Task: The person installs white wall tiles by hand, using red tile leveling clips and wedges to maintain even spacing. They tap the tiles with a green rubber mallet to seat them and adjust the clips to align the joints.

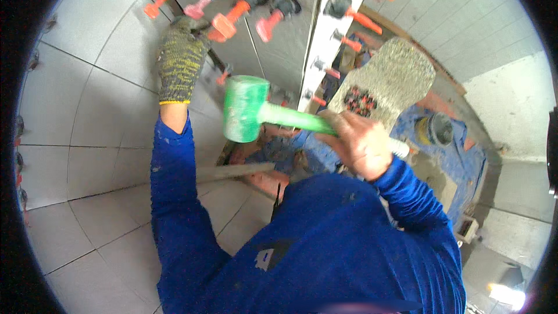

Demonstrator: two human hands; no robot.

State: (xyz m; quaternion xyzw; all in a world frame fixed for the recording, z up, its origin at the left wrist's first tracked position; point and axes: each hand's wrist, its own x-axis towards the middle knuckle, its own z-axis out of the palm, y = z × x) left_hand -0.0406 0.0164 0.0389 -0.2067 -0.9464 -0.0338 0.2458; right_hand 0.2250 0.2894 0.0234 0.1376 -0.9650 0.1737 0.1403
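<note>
My bare right hand point(361, 144) is wrapped round the handle of a green rubber mallet point(246, 109), whose scuffed head points left. My left hand point(181, 64), in a black and yellow knit glove, reaches up to the grey wall tiles point(285, 49). Its fingertips lie beside a row of tile levelling clips with red and pink wedges; an orange-red wedge point(230, 21) is close to them. The fingers are partly hidden, so I cannot tell whether they grip anything. A gap shows between the mallet head and the glove.
More tile levelling clips point(349, 11) line the white tile edge on the right. Loose black and red pieces point(360, 101) lie on a rough, mortar-coloured surface point(401, 70). Beyond my right arm, a bucket point(436, 129) stands on blue sheeting point(465, 166). Large pale tiles point(87, 163) extend along the left.
</note>
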